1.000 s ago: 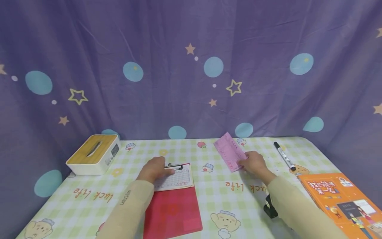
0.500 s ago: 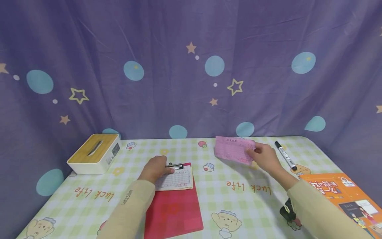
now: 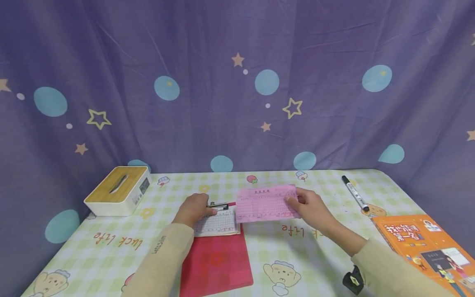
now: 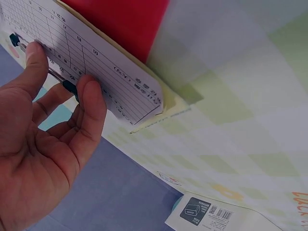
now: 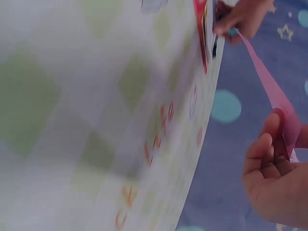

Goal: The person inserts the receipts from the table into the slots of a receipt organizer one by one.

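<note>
A red clipboard (image 3: 215,264) lies on the table, with a pad of white printed forms (image 3: 219,225) at its far end. My left hand (image 3: 191,210) grips the clipboard's metal clip (image 3: 222,207); the left wrist view shows thumb and fingers (image 4: 91,98) around it over the forms. To the right, my right hand (image 3: 313,210) pinches a pink receipt slip (image 3: 263,204) by its right end, thumb on the front. The slip is held up above the tabletop, printed side toward me. Its left edge overlaps the pad's right corner in the head view.
A white tissue box with a wooden lid (image 3: 118,192) stands at the back left. A black-and-white marker (image 3: 355,193) lies at the right, beyond an orange book (image 3: 426,251). A purple curtain (image 3: 237,115) hangs behind the checked tablecloth (image 3: 282,243).
My right hand lifts the pink slip, turns it level and carries it left toward the clipboard. My left hand stays at the clip.
</note>
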{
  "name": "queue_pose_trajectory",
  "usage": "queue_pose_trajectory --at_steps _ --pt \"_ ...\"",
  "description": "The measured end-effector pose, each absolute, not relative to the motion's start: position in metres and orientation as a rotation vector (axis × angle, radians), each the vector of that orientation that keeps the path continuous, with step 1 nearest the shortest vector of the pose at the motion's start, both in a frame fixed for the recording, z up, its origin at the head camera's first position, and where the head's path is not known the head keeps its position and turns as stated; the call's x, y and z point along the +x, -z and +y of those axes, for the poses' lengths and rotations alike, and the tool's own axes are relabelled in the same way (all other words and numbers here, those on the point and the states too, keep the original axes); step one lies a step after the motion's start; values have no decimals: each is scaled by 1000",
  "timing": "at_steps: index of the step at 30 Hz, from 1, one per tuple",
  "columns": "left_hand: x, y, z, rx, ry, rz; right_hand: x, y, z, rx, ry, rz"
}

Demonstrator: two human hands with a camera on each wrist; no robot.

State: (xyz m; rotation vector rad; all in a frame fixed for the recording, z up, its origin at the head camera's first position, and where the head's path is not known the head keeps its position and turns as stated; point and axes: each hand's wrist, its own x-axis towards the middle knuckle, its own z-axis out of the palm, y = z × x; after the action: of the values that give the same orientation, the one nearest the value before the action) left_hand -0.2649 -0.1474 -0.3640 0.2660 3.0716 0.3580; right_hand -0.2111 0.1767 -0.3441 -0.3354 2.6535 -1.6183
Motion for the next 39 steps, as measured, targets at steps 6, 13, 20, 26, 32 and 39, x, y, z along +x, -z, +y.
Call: queue_pose_trajectory --at_steps 6,13,20,26,32,39 --pt "-265 363 -146 251 -338 3064 -201 349 146 -420 1625 2505" --pt "-265 360 -146 235 -343 3041 -193 359 102 -351 1592 2457" --pt "-266 359 -146 230 -353 3021 -191 373 64 -276 1627 2413" --pt "-265 359 -147 283 -354 3044 -197 384 40 -151 1661 2407" --pt "-266 360 -150 336 -367 3068 -204 386 23 -110 1699 2388" --pt "-267 363 -154 423 -398 3087 -212 393 17 -1 1637 2448"
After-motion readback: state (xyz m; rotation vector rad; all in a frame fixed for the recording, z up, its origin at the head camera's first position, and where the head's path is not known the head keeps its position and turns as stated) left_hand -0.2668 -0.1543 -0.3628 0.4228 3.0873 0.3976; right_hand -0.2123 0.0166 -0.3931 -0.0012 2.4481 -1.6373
